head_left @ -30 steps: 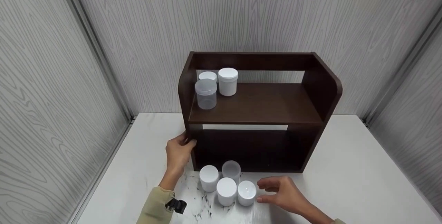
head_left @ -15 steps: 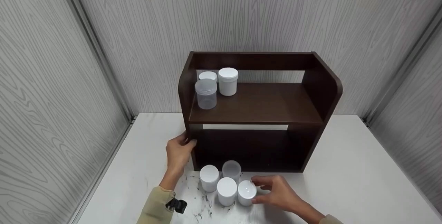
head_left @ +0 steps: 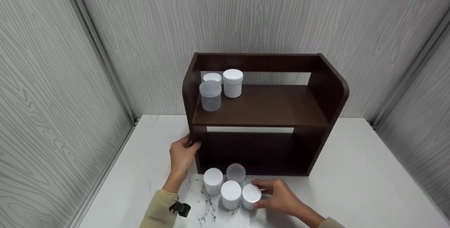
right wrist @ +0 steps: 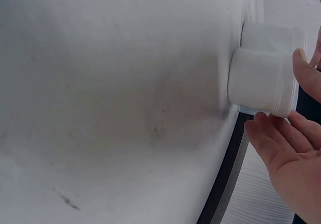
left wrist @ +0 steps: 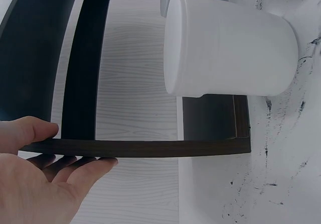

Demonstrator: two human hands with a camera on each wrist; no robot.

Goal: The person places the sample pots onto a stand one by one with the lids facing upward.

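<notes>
1. Since a second ago the right hand (head_left: pixel 281 198) has closed in on the rightmost white lidded plastic jar (head_left: pixel 251 196), thumb and fingers now curled round it.
2. White table (head_left: pixel 369 185): a dark brown two-tier wooden shelf (head_left: pixel 267 108) stands toward its far edge.
3. The left hand (head_left: pixel 182 156) grips the shelf's left side panel.
4. The jar stands near the table's front edge, among three other jars.

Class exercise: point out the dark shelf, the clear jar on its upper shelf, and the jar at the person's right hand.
shelf (head_left: pixel 267 106), head view, bare upper board.
clear jar (head_left: pixel 210 96), head view, its side wall.
white jar (head_left: pixel 251 194), head view, its lid.
</notes>
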